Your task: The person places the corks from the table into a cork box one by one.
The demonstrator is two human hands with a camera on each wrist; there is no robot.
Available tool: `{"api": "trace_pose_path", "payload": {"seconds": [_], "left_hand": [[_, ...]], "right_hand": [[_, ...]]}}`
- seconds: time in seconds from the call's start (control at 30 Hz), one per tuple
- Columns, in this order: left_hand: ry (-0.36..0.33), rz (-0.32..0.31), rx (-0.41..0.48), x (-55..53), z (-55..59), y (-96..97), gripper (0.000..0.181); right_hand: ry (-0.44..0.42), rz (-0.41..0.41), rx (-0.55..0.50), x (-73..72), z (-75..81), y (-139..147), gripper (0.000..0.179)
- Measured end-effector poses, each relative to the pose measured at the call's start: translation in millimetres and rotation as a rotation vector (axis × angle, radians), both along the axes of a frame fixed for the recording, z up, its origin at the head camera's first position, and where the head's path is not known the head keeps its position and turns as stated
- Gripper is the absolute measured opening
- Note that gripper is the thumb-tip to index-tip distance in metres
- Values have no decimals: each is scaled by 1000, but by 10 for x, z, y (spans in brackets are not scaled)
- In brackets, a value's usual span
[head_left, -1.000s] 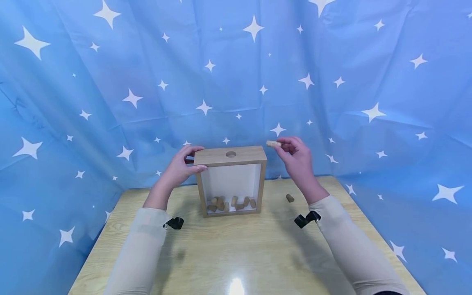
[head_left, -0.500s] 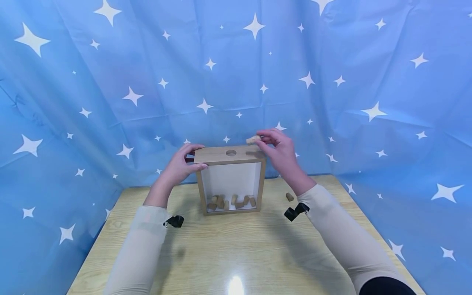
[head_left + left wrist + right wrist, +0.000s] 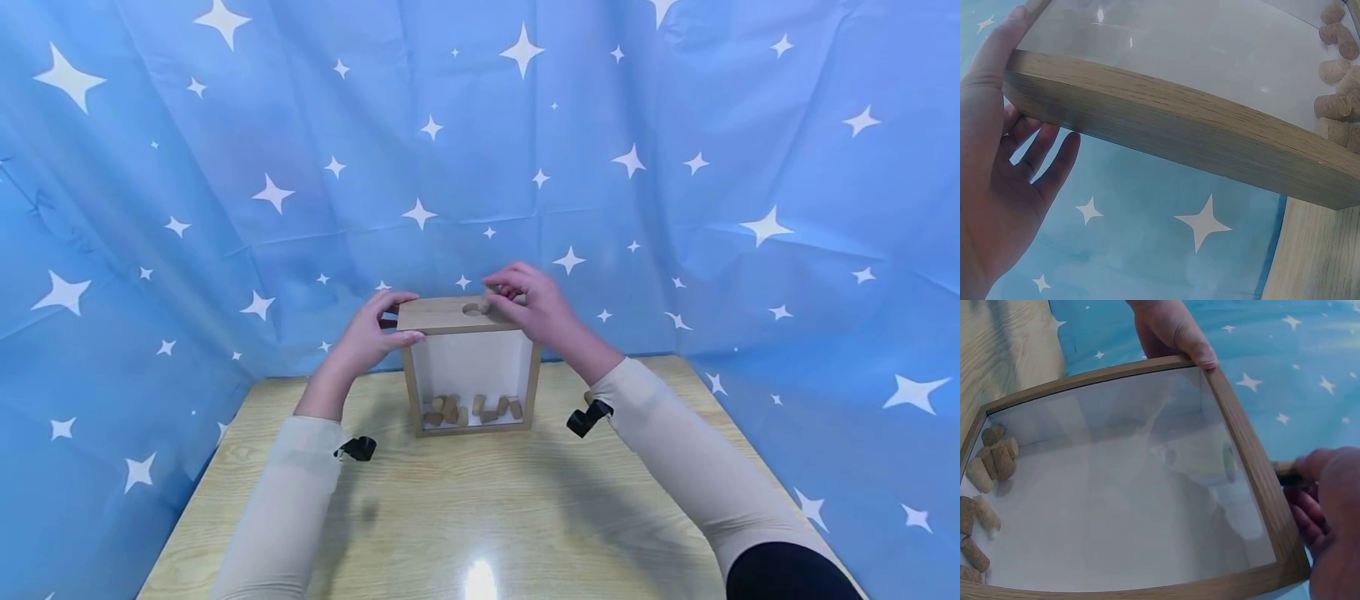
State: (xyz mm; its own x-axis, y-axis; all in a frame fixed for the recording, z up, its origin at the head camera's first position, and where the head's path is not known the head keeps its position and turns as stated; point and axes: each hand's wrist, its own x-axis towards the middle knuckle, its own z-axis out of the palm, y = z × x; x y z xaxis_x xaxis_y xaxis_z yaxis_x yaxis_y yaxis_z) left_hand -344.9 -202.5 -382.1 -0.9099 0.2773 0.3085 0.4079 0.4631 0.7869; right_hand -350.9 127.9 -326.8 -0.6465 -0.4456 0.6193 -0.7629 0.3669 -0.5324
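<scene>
A shallow wooden box (image 3: 431,317) with a clear front and a round hole (image 3: 472,309) in its top stands upright on the table. My left hand (image 3: 363,340) grips its upper left corner, thumb on the front edge and fingers toward the back. Between the thumb and fingers of my right hand (image 3: 536,307) is a wine cork (image 3: 487,298), pinched and tilted up at the right rim of the hole. In the right wrist view that cork (image 3: 1284,467) touches or nearly touches the box's top. Several corks (image 3: 1004,459) lie inside along the bottom.
One loose cork (image 3: 588,397) lies on the wooden table (image 3: 450,508) right of the box, mostly hidden by my right wrist. A blue curtain with white stars (image 3: 420,167) hangs close behind the box and along both sides.
My right hand has carried the cork leftward from beyond the box's right side to the hole, turning it from lying flat to more upright. The left hand and box stay put.
</scene>
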Motion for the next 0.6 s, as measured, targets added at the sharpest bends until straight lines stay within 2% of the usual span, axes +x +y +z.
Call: {"api": "trace_pose_path", "payload": {"seconds": [0.37, 0.6], "left_hand": [[-7, -3, 4, -22, 1, 1, 75], [0, -4, 10, -32, -11, 4, 75]], "right_hand": [[61, 40, 91, -8, 98, -104, 22], [38, 43, 176, -17, 133, -173, 18]]}}
